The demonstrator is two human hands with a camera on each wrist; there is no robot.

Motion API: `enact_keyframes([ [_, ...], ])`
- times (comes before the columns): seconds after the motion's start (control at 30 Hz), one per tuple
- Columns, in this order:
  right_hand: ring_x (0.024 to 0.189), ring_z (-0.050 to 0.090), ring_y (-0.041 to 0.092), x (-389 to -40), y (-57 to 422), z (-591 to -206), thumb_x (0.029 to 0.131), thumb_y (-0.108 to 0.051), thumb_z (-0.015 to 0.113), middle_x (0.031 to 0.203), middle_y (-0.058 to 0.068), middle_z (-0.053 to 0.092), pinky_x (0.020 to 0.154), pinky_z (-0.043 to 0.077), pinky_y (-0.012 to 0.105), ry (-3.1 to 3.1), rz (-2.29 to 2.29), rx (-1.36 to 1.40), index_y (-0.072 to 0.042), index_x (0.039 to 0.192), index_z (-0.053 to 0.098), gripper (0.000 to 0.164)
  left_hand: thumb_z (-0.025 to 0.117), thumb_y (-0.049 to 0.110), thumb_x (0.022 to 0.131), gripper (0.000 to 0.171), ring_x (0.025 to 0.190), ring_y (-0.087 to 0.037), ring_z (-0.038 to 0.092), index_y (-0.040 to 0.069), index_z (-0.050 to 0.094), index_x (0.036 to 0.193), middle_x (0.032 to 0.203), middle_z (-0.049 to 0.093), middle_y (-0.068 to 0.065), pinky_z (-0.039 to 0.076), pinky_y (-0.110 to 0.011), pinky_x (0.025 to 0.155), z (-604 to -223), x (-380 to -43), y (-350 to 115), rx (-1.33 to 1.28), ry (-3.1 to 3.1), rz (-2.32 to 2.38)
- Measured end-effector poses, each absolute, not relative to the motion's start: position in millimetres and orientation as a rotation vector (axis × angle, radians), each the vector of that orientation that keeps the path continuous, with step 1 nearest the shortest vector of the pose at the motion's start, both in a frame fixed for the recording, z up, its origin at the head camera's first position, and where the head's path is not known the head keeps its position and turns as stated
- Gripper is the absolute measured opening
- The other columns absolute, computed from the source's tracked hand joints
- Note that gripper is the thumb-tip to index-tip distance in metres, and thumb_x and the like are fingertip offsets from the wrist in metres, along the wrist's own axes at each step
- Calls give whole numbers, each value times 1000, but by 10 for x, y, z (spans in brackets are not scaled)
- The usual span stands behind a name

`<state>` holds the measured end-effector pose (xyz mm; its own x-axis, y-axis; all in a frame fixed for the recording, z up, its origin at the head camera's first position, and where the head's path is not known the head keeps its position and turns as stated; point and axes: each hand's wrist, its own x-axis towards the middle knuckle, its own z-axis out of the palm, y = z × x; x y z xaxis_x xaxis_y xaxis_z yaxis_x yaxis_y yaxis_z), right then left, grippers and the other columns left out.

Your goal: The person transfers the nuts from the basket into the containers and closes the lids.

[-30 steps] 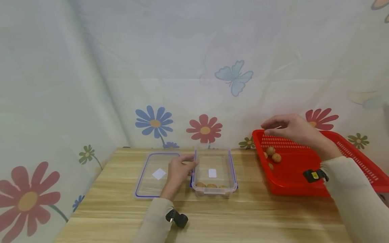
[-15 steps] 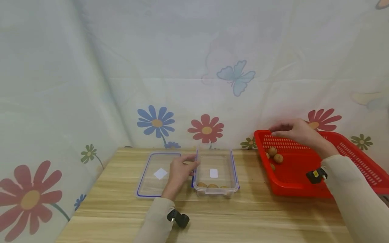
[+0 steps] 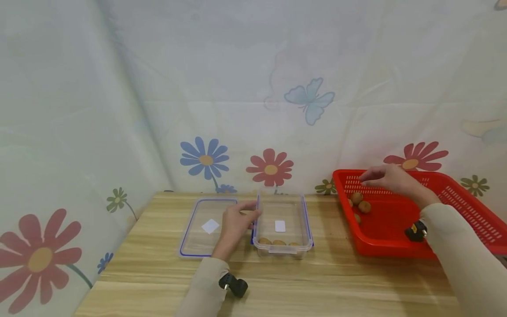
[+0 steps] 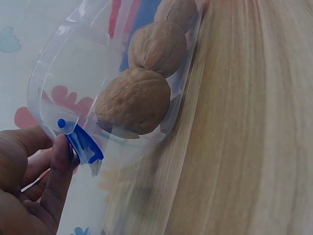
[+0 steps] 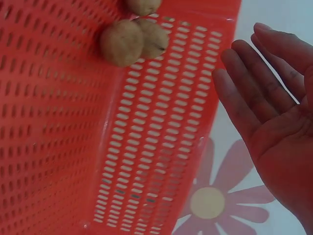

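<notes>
A clear plastic food container [image 3: 285, 251] with blue edging stands mid-table, with walnuts [image 4: 134, 100] lined up along its near end. My left hand [image 3: 234, 224] grips the container's left side; in the left wrist view the thumb and fingers pinch the wall by a blue latch [image 4: 80, 142]. Over the red basket [image 3: 396, 253] hovers my right hand [image 3: 390, 178], holding nothing, fingers extended and slightly bent in the right wrist view. Several walnuts [image 3: 364, 207] lie in the basket's left end, below and left of that hand.
Left of the container, the clear lid [image 3: 194, 240] with a blue seal lies flat on the wooden table [image 3: 317, 286], partly behind my left hand. A flowered curtain [image 3: 237, 110] hangs along the table's back. The basket's raised rim surrounds its walnuts.
My right hand has moved down and slightly right, lower toward the basket. The left hand keeps its grip on the container. The whole head view has shifted slightly.
</notes>
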<state>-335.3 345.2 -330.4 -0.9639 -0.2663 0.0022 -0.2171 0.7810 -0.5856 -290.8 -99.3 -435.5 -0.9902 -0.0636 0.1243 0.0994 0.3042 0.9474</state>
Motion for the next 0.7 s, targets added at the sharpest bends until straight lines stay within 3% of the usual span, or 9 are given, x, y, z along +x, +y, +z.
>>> enact_keyframes([
  [0.7,114,65,40,-3450,3612,-3597,96,-10,79,122,19,74,99,56,60,2702,-818,-453,5,131,71,40,82,12,94,30,64,-15,70,3,79,122,112,77,-12,63,-33,61,-4348,-2901,-992,-36,-2422,-1777],
])
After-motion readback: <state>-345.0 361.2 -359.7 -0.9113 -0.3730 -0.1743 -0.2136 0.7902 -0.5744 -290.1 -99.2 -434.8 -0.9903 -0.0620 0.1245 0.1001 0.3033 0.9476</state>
